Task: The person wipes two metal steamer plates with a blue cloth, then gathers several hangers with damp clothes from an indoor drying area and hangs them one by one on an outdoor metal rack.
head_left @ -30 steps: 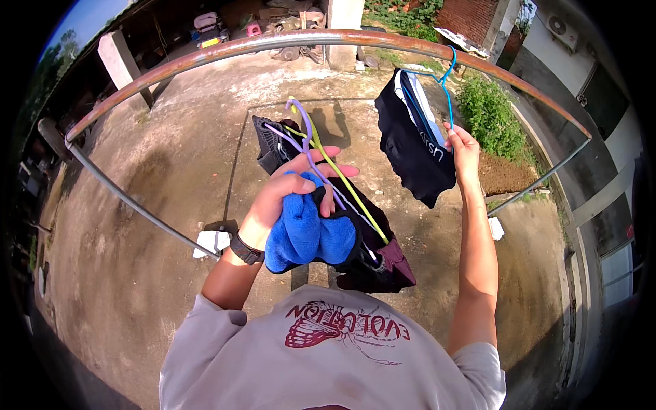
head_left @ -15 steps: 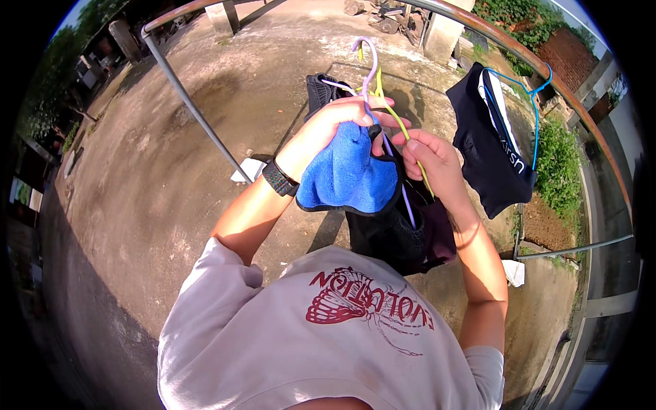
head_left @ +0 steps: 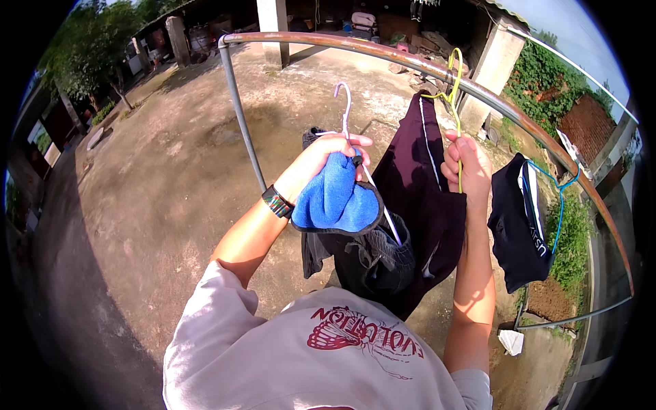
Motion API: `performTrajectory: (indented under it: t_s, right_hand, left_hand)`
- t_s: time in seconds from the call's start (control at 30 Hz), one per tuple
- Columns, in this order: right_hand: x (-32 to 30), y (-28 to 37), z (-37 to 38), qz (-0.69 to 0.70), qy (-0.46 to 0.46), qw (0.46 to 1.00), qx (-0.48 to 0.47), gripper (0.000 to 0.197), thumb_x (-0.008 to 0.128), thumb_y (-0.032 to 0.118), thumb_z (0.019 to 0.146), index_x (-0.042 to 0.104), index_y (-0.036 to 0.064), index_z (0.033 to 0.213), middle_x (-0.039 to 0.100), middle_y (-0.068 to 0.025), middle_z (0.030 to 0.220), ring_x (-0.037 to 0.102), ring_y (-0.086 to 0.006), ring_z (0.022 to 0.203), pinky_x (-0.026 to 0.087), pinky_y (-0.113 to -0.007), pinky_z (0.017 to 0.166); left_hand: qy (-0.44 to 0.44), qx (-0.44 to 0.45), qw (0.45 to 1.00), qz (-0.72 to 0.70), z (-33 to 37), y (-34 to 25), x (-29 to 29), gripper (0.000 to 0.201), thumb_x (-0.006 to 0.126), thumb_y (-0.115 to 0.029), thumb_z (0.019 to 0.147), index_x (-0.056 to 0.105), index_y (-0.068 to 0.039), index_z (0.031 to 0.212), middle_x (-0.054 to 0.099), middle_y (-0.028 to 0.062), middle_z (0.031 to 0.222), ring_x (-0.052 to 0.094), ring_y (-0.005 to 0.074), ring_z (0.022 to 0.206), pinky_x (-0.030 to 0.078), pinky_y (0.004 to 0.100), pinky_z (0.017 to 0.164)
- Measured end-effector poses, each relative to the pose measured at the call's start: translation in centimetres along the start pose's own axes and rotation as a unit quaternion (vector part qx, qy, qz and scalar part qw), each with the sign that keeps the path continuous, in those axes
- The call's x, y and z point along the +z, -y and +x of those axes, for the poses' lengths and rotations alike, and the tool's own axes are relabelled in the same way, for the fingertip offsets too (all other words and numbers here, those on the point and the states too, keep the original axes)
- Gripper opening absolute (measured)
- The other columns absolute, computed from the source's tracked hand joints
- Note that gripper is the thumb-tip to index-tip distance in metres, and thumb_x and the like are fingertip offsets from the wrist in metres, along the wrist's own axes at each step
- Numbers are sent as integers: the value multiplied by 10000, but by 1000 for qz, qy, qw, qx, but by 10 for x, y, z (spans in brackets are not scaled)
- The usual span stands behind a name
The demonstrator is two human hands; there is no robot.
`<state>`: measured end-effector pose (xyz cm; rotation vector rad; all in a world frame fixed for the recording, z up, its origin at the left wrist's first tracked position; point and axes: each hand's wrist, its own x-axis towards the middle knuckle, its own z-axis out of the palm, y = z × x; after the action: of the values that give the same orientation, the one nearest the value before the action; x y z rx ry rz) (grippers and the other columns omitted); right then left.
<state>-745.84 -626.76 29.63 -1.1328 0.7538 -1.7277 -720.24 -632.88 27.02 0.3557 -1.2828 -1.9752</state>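
My left hand (head_left: pixel 326 152) is closed around the neck of a lilac hanger (head_left: pixel 346 113) and also pinches a blue cloth (head_left: pixel 335 198) with dark edging. Black trousers (head_left: pixel 383 263) with a gathered waistband hang from the lilac hanger, partly behind the cloth. My right hand (head_left: pixel 470 162) grips one arm of a yellow-green hanger (head_left: pixel 454 96), which carries a dark maroon garment (head_left: pixel 410 160). That hanger's hook overlaps the rusty rail (head_left: pixel 383 51); whether it bears on the rail I cannot tell.
Right of my right hand, dark shorts (head_left: pixel 516 225) with a white band hang from the rail on a blue hanger (head_left: pixel 562 198). A grey post (head_left: pixel 240 113) holds the rail's left end. A white block (head_left: pixel 510 342) lies by the frame's foot. Concrete ground spreads below.
My right hand has moved right and up with the yellow-green hanger, parting it from the lilac one and spreading out the maroon garment. The view has tilted up. My left hand keeps its hold.
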Motion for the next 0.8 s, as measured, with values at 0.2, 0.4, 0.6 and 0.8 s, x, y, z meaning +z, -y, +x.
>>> performTrajectory:
  t_s: [0.2,0.4,0.6,0.8]
  right_hand:
    - [36,-39,46,-51,-43,997,-49,256,495,145,924,567,-52,1071,444,28,660,363,-32,502,291,-187,416]
    - [14,-89,77,-111,-159,978,-80,230,493,156,937,611,-19,1028,464,38,650,370,-30,491,311,-189,412]
    - [7,-107,61,-200,-201,955,-90,197,509,139,932,631,7,1015,507,31,658,446,-32,524,371,-203,430]
    - [125,-77,21,-534,-64,808,-241,296,560,150,870,596,-39,1095,607,-153,881,609,-256,807,465,-330,759]
  left_hand:
    - [36,22,999,24,0,-29,-47,459,520,-99,726,533,64,1155,589,134,839,589,227,655,501,313,655]
    - [28,19,998,49,7,-55,-80,449,517,-83,733,525,44,1163,590,113,840,609,225,642,516,312,627]
    - [67,23,995,73,19,-83,-101,434,511,-80,738,531,25,1159,581,91,851,590,198,647,509,304,631]
    - [91,25,988,119,36,-111,-115,435,496,-123,741,565,7,1151,576,81,831,565,187,648,487,289,626]
